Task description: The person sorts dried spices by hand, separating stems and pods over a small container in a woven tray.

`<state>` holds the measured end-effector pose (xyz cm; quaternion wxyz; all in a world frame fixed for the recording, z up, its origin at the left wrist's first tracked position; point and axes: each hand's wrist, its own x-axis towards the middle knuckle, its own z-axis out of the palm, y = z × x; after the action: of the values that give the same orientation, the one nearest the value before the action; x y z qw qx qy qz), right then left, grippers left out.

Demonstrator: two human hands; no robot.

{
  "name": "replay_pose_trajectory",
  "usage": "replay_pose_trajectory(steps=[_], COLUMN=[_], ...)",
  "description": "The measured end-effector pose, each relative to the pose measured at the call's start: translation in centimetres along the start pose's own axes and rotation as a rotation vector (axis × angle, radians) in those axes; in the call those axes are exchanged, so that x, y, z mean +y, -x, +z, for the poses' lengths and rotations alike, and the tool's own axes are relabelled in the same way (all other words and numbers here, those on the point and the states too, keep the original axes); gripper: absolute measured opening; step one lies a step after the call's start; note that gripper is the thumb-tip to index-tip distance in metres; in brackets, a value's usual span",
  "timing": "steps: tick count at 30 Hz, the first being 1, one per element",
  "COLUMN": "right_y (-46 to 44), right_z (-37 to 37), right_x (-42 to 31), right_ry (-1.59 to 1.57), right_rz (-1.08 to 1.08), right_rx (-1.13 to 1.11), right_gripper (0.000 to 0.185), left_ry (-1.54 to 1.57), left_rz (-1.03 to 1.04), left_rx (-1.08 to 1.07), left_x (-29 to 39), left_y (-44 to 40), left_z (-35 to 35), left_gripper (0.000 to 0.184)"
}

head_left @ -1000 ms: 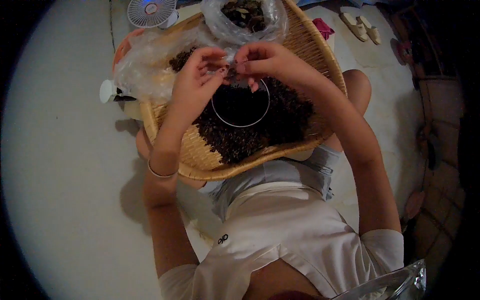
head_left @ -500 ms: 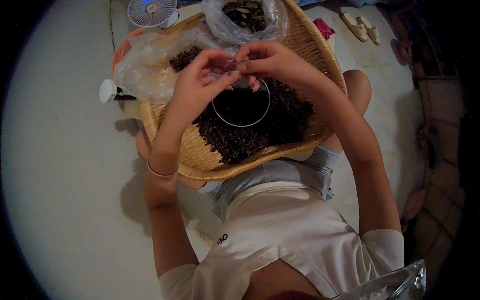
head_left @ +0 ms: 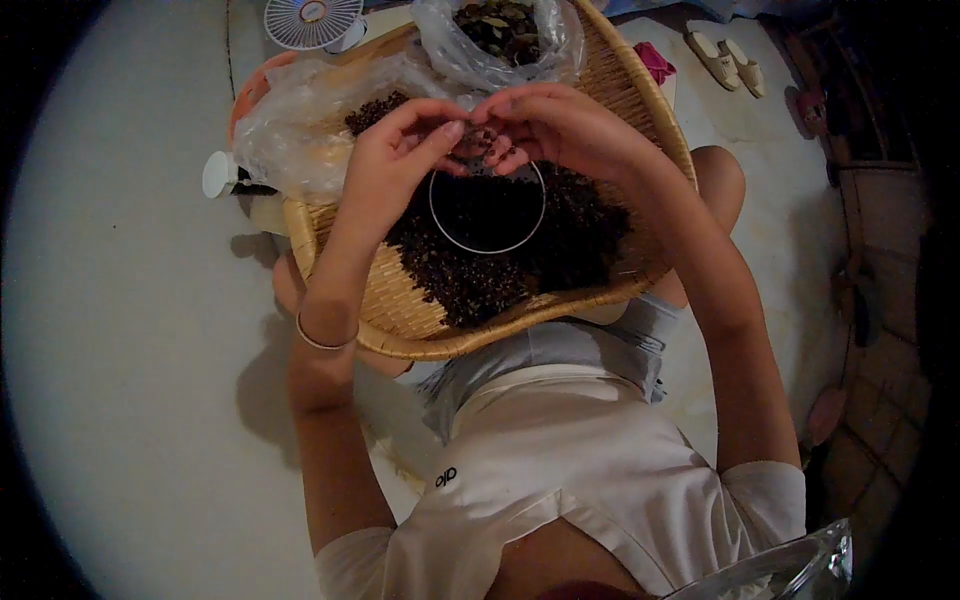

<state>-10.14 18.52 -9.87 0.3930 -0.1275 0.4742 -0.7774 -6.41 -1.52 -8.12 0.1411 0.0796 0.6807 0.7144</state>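
Close together over a round bowl with a pale rim (head_left: 490, 252), my two hands meet at the fingertips. My left hand (head_left: 408, 145) is curled, thumb bent toward the fingers, around small dark dried bits (head_left: 480, 140). Opposite it, my right hand (head_left: 550, 122) has its fingers bent inward, and dark specks cling to the fingertips. What exactly lies between them is too small to make out. Very dark matter fills the bowl, which sits amid a spread of dark brown dried pieces (head_left: 465, 290) in a woven basket tray (head_left: 400, 335) on my lap.
At the tray's far side stands a clear plastic bag (head_left: 560, 60) of dried leafy pieces (head_left: 500, 30). Another clear bag (head_left: 285, 135) lies at the left. A small fan (head_left: 313, 22), a white-capped item (head_left: 218, 174) and slippers (head_left: 725, 62) are on the floor around.
My fingers have parted slightly from a tight pinch, and more dark bits show between them. The right fingers are now turned more inward. The whole view has shifted slightly.
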Motion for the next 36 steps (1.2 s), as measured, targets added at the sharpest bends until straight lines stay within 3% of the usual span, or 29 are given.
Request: replay_pose_trajectory(steps=[8, 13, 19, 36], right_y=[0.0, -0.2, -0.1, 0.0], right_z=[0.0, 0.3, 0.3, 0.9], right_x=[-0.2, -0.8, -0.7, -0.6], right_ry=[-0.130, -0.294, -0.374, -0.476], right_rz=[0.026, 0.104, 0.102, 0.083], right_rx=[-0.117, -0.163, -0.227, -0.286], right_gripper=[0.035, 0.039, 0.042, 0.048], left_ry=[-0.065, 0.215, 0.303, 0.296], left_rz=[0.028, -0.014, -0.005, 0.006], left_rx=[0.135, 0.153, 0.190, 0.211], left_x=[0.9, 0.4, 0.7, 0.6], left_y=[0.2, 0.1, 0.2, 0.2], left_z=[-0.4, -1.3, -1.7, -2.2], left_gripper=[0.021, 0.020, 0.020, 0.021])
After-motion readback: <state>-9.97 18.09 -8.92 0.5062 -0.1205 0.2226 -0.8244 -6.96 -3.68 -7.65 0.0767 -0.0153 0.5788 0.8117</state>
